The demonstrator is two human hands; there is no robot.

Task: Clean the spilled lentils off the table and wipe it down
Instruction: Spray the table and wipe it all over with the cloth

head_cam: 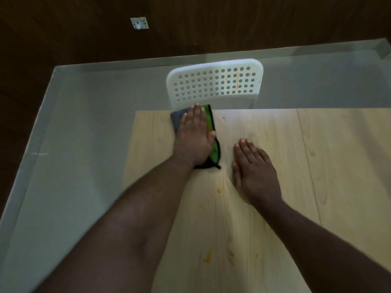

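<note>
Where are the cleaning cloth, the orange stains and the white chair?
cloth (213, 153): head view, green strip beside the thumb.
orange stains (207, 257): head view, largest smear near the table's front.
white chair (215, 84): head view, perforated backrest.

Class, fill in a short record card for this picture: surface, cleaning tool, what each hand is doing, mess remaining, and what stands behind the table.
Surface: light wooden table
Cleaning tool: green and grey cloth, near the far edge
Left hand: pressed flat on the cloth, fingers straight
Right hand: resting flat on the bare table beside the cloth
Mess remaining: orange stains near the viewer; small crumbs by the far edge
Behind table: white perforated chair
</note>
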